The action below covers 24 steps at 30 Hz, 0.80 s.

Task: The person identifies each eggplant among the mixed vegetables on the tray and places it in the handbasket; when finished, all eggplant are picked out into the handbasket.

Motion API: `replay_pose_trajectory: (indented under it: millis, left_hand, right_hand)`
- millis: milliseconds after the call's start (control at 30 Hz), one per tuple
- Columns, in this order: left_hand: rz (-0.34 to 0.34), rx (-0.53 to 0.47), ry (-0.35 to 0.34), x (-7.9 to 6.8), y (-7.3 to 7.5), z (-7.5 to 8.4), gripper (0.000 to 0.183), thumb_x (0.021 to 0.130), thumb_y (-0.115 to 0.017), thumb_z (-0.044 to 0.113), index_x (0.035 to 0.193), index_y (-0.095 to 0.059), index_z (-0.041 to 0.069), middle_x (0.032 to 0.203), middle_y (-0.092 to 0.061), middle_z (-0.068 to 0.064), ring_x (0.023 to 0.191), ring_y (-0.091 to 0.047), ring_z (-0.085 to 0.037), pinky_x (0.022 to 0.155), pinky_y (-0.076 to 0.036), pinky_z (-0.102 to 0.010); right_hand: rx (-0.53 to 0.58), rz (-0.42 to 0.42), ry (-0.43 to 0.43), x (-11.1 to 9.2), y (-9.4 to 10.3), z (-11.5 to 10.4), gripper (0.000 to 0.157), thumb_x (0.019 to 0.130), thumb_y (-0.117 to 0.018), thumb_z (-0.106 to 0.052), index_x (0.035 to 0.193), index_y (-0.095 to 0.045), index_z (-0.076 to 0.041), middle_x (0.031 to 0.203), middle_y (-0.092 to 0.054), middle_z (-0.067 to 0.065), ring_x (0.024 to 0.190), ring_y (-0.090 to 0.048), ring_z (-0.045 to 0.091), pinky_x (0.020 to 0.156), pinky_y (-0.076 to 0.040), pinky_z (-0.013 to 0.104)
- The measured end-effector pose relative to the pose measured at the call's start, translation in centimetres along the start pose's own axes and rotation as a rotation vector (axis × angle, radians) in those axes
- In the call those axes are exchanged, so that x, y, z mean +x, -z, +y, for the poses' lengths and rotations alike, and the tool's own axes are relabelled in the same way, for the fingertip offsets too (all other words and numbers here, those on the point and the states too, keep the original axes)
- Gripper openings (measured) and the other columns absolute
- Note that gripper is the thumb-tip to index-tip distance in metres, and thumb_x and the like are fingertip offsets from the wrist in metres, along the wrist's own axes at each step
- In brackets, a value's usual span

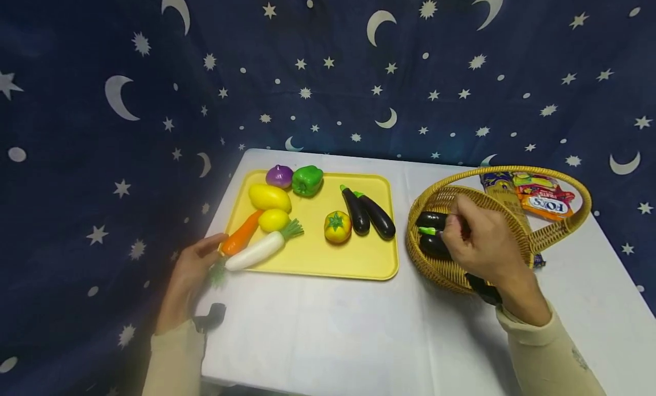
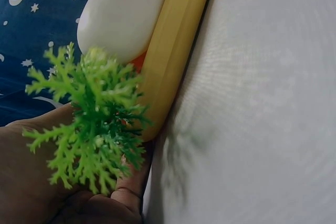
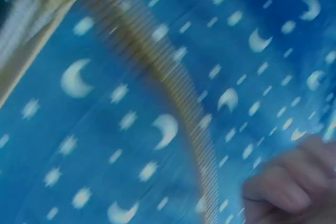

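Note:
At the left edge of the yellow tray [image 1: 318, 265], my left hand [image 1: 193, 265] grips the rim. Beside it lie a carrot [image 1: 241, 236] and a white radish [image 1: 258, 252]. The carrot's green leaves [image 2: 100, 124] overhang the tray corner and hide part of the left hand [image 2: 37, 166] in the left wrist view. Over the wicker basket [image 1: 446, 282], my right hand [image 1: 484, 236] has curled fingers around a dark eggplant, mostly hidden, its green stem [image 1: 427, 231] sticking out leftward. Another eggplant [image 1: 434, 248] lies in the basket. The right wrist view shows only blurred, curled fingers [image 3: 289, 182].
Two eggplants [image 1: 376, 216], a tomato [image 1: 337, 227], a green pepper [image 1: 307, 180], a purple onion [image 1: 279, 176] and yellow fruits [image 1: 270, 198] lie on the tray. The basket handle [image 1: 581, 208] arches right of my hand. Snack bags [image 1: 545, 196] lie behind the basket.

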<state>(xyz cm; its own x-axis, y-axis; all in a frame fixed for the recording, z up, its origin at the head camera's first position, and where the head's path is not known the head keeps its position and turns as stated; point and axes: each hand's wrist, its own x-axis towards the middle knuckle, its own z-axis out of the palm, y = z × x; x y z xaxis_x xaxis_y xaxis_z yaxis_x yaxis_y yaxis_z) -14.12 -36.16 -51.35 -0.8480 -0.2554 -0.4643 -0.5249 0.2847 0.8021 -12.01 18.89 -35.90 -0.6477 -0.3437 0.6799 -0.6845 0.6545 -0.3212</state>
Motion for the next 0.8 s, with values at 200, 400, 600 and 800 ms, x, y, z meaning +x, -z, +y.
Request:
replay_pose_trajectory:
  millis: [200, 400, 600, 800]
  left_hand:
    - [0.022, 0.005, -0.034, -0.2, 0.1, -0.1, 0.056, 0.099, -0.057, 0.007, 0.154, -0.059, 0.018, 0.167, -0.049, -0.013, 0.157, -0.04, -0.036, 0.129, -0.038, -0.056]
    - [0.001, 0.011, -0.045, 0.1, 0.0, -0.4, 0.055, 0.099, -0.057, 0.007, 0.153, -0.059, 0.017, 0.168, -0.048, -0.012, 0.158, -0.038, -0.036, 0.131, -0.035, -0.056]
    - [0.008, 0.023, -0.075, -0.7, -0.2, -0.3, 0.055, 0.099, -0.055, 0.005, 0.153, -0.058, 0.013, 0.166, -0.049, -0.017, 0.158, -0.039, -0.038, 0.129, -0.036, -0.056]
    - [0.011, 0.022, -0.057, -0.5, -0.3, 0.0, 0.055, 0.099, -0.06, 0.008, 0.153, -0.059, 0.017, 0.167, -0.049, -0.013, 0.159, -0.038, -0.038, 0.129, -0.036, -0.056]
  right_hand:
    - [-0.101, -0.248, -0.056, 2.5, -7.0, -2.9, 0.007, 0.1, -0.061, -0.007, 0.107, -0.061, -0.006, 0.09, -0.06, 0.007, 0.075, -0.056, 0.019, 0.061, -0.049, 0.03]
    - [-0.27, -0.512, -0.088, 2.3, -12.9, -2.2, 0.025, 0.097, -0.064, 0.002, 0.121, -0.056, 0.005, 0.104, -0.053, 0.019, 0.092, -0.055, 0.033, 0.073, -0.056, 0.039]
    - [-0.291, -0.62, -0.116, 2.4, -15.7, -1.5, 0.036, 0.094, -0.066, 0.004, 0.126, -0.05, 0.01, 0.114, -0.054, 0.027, 0.1, -0.056, 0.04, 0.088, -0.058, 0.047]
    - [-0.3, -0.658, -0.148, 2.9, -16.7, -1.1, 0.041, 0.095, -0.072, -0.001, 0.128, -0.049, 0.009, 0.118, -0.055, 0.03, 0.103, -0.059, 0.043, 0.094, -0.056, 0.051]
